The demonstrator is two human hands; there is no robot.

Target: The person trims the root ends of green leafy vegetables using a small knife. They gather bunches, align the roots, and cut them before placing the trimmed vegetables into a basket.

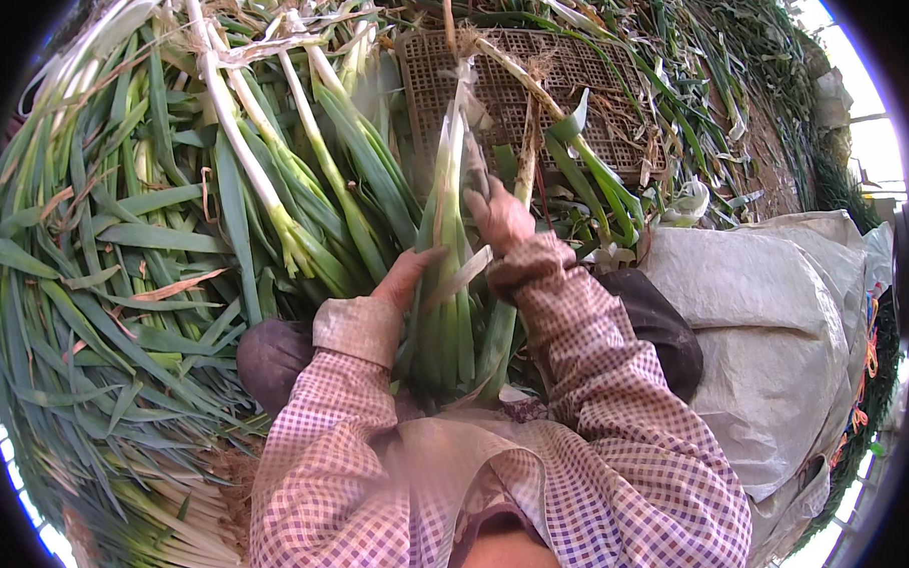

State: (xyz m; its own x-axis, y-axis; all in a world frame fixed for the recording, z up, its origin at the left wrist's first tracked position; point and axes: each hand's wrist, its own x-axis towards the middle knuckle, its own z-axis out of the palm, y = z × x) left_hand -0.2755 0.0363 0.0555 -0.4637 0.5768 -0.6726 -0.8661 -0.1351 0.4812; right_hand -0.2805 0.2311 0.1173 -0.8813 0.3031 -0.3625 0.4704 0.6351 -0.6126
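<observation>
Between my knees, a long green onion stalk [446, 202] stands with its white end away from me and its green leaves towards my lap. My left hand [411, 276] grips it round the leaves. My right hand [503, 216] is closed on a narrow greyish tool, apparently a knife [476, 159], lying along the stalk's right side near the white end. A pale loose leaf strip [470, 268] crosses the stalk. Beyond my right hand, another onion with roots [526, 75] leans over a brown plastic crate [432, 67].
Heaped green onions [145, 242] fill the left side, several with white stems [227, 112] pointing away. More bundled white stems [181, 526] lie at lower left. Cut leaf scraps [687, 73] cover the ground at far right. A pale woven plastic sheet [764, 333] lies beside my right knee.
</observation>
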